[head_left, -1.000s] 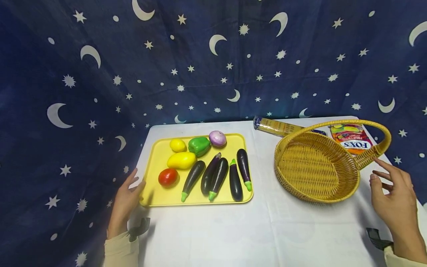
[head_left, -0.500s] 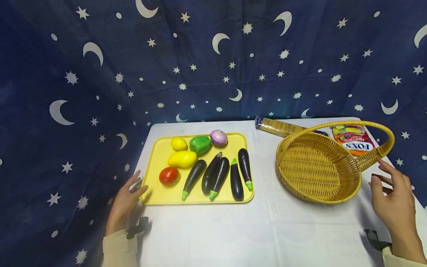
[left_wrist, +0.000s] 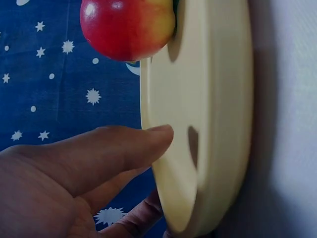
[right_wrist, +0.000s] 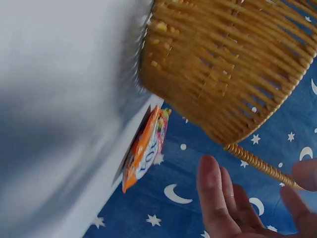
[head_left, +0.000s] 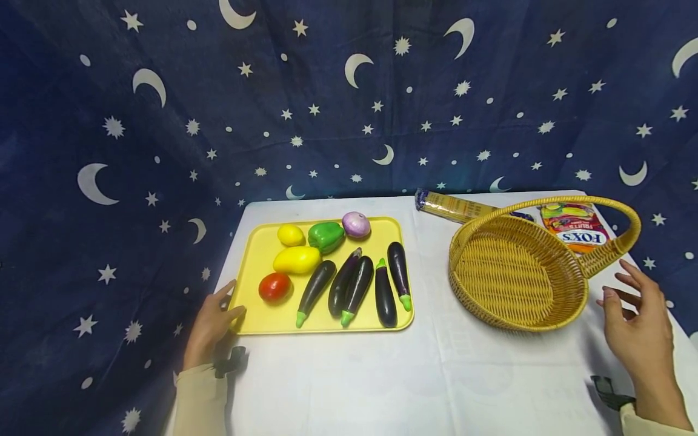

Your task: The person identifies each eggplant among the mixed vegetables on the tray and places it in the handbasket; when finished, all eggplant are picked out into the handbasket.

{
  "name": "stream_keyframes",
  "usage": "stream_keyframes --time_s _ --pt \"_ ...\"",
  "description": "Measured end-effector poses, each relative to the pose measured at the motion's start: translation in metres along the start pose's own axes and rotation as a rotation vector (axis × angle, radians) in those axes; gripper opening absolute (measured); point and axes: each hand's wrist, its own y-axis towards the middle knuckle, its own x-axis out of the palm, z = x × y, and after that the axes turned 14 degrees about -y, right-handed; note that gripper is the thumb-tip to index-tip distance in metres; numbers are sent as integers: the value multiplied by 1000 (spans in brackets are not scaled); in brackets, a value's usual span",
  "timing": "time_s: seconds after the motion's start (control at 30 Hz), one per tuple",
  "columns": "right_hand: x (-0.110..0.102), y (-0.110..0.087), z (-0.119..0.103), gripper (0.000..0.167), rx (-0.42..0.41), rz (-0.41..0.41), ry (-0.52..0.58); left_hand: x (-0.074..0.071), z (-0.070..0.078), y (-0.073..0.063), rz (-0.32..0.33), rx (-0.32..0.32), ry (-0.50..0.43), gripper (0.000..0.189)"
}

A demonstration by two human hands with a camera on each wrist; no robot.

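A yellow tray lies on the white table, holding several dark eggplants, a red tomato, a yellow mango, a lemon, a green bell pepper and a purple onion. My left hand is at the tray's front left corner. In the left wrist view its thumb stretches over the rim, while the other fingers are outside, partly hidden. Beside the handle of a wicker basket, my right hand hovers with loosely bent fingers, holding nothing.
A packet of dry spaghetti lies behind the basket. At the table's back right is a Fox's fruit candy bag, partly behind the basket handle. Dark blue cloth with moons and stars hangs around the table.
My left hand has shifted slightly right, bringing its fingers closer to the tray's edge. My right hand has moved only a little. Tray and basket stay in place.
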Motion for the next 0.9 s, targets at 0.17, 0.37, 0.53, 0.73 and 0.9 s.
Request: stream_keyframes --time_s 0.17,0.37,0.53,0.73,0.9 --pt "2 9 5 76 -58 -139 51 1 -2 0 21 27 32 81" --pt "8 17 14 80 -105 -313 41 -1 -3 1 33 59 68 80" --pt "11 20 12 83 -104 -383 32 -2 -3 0 52 72 94 85" --pt "10 24 7 84 -89 -424 0 -2 -1 0 57 39 101 91" --pt "10 26 8 81 -107 -428 -5 -3 -2 1 40 46 98 92"
